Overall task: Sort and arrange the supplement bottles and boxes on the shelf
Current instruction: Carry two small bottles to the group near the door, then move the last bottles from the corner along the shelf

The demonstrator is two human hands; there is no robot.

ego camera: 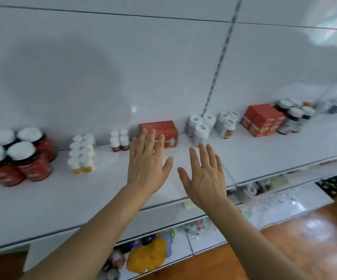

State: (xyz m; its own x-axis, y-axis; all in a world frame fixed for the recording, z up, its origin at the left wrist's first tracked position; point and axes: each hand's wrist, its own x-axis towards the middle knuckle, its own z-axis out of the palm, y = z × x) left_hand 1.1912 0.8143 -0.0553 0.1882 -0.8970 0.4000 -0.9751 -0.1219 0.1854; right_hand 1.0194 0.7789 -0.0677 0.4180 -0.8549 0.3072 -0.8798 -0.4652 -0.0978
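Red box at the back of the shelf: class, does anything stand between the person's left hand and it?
Nothing visible does. The left hand is open, its fingertips overlapping the red box in view; the small dark bottles stand off to the left.

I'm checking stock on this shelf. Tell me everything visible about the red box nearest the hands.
The red rectangular cardboard box stands upright at the back of the white shelf, against the white wall. Its front carries pale printing, too blurred to read. It looks closed and undamaged. The left hand, open with straight fingers, overlaps its front lower left; whether they touch is unclear.
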